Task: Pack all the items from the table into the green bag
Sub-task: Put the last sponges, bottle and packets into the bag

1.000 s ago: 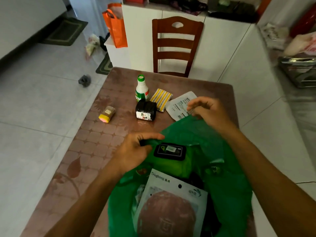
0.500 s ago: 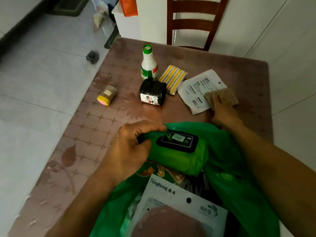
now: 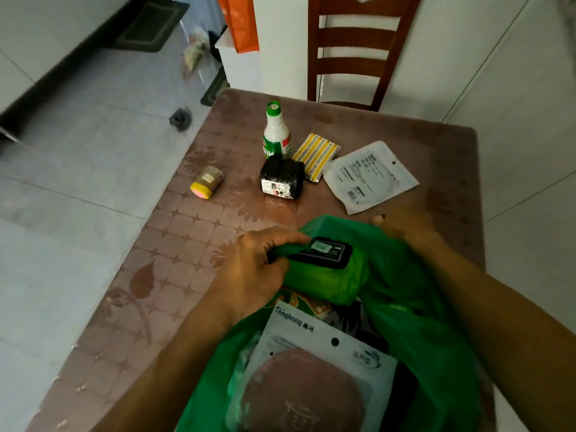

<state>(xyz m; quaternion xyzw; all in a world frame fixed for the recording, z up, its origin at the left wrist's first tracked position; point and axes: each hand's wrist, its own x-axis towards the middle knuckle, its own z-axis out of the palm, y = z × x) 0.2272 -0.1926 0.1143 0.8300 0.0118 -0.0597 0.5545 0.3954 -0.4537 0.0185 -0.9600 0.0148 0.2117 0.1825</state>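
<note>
The green bag (image 3: 420, 307) lies open at the near table edge, with a green wipes pack (image 3: 321, 275) and a white pouch (image 3: 311, 369) inside. My left hand (image 3: 252, 269) grips the bag's rim beside the wipes pack. At the far rim, my blurred right hand (image 3: 408, 227) is curled, and the brown textured pad is hidden under it. On the table (image 3: 174, 275) remain a green-capped bottle (image 3: 276, 135), a black roll (image 3: 282, 177), a yellow striped sponge (image 3: 316, 151), a white flat pouch (image 3: 371, 176) and a small yellow-lidded jar (image 3: 207, 182).
A wooden chair (image 3: 352, 51) stands at the table's far side against white cabinets. An orange bag (image 3: 240, 23) hangs at the cabinet's left corner. The tiled floor to the left holds mats and a small dark object (image 3: 180, 118).
My right hand reached out to the brown pad beside the white pouch, then drew back to the bag's far rim. The pad is gone from the table. My left hand kept its grip.
</note>
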